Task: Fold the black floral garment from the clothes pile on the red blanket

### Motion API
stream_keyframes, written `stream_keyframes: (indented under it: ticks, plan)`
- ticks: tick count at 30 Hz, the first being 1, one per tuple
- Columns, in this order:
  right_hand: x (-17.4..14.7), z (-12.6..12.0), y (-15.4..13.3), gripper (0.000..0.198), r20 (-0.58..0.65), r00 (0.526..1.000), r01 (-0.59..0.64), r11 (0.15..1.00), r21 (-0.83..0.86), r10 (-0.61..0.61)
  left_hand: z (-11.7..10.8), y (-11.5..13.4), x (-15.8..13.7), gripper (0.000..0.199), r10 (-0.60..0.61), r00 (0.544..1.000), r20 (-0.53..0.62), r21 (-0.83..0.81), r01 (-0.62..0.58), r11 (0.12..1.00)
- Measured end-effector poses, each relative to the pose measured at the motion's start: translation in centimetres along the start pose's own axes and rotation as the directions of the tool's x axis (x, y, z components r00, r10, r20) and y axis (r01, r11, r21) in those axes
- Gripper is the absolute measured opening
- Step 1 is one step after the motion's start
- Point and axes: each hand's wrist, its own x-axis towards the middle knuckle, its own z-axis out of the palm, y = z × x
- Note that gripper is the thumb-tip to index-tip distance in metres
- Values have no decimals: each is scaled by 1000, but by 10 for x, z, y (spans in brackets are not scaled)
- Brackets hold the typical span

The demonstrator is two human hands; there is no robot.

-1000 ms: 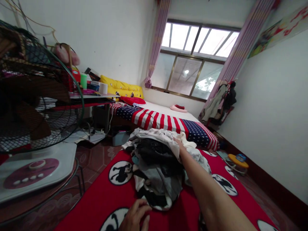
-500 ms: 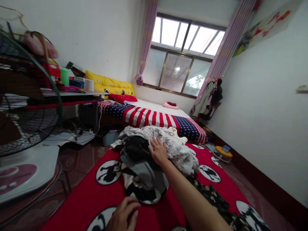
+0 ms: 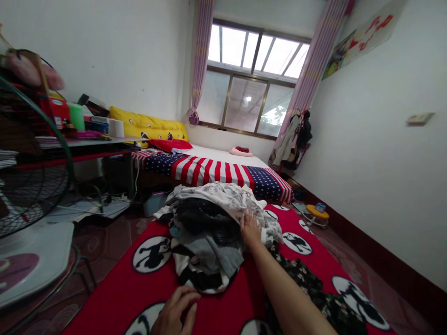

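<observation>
Red blanket (image 3: pixel 223 314), clothes pile (image 3: pixel 211 228) under right fingers (image 3: pixel 250 219)

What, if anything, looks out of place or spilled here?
I see no spill or damage. The clothes heap by the right hand looks untidy: it lies crumpled and jumbled on the red blanket, unlike the flat pink and red stack on the far bed.

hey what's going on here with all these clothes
A person has their right hand on a white patterned cloth at the right side of a clothes heap. The heap sits, unsorted, on a red cover. Their left hand is by its near edge, fingers loosely bent. A dark floral cloth lies beside the right arm.
</observation>
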Motion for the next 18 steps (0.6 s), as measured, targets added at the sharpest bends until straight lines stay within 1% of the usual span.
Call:
stream_keyframes:
  ticks: [2,4,6,7,8,10,13,15,18]
  plan:
    - [7,-6,6,57,52,998,30,1000,9,-31,-2,4,1,22,-24,1000,11,2,24,1000]
    - [8,-22,13,63,121,988,92,996,12,-93,-5,8,3,23,-63,998,16,-1,63,998]
    - [-2,-42,24,73,182,971,157,988,7,-156,-8,12,3,24,-90,996,21,-20,90,996]
    - [-12,-52,30,75,204,962,183,983,3,-180,-10,14,3,25,-91,995,26,-36,92,995]
    - [-25,-61,37,74,219,955,204,979,-2,-198,-11,15,3,26,-88,996,30,-52,89,995]
    - [-59,-77,52,67,233,948,227,974,-15,-218,-14,17,3,27,-78,996,48,-77,81,994]
    - [-120,-98,82,58,241,952,206,977,-56,-187,-16,20,3,28,-85,993,79,-71,91,993]
    - [-157,-107,106,60,224,968,144,982,-121,-114,-17,21,2,28,-97,991,92,-51,102,993]
    - [-204,-109,140,73,166,985,-16,974,-224,54,-18,22,1,30,-107,989,104,-19,109,994]
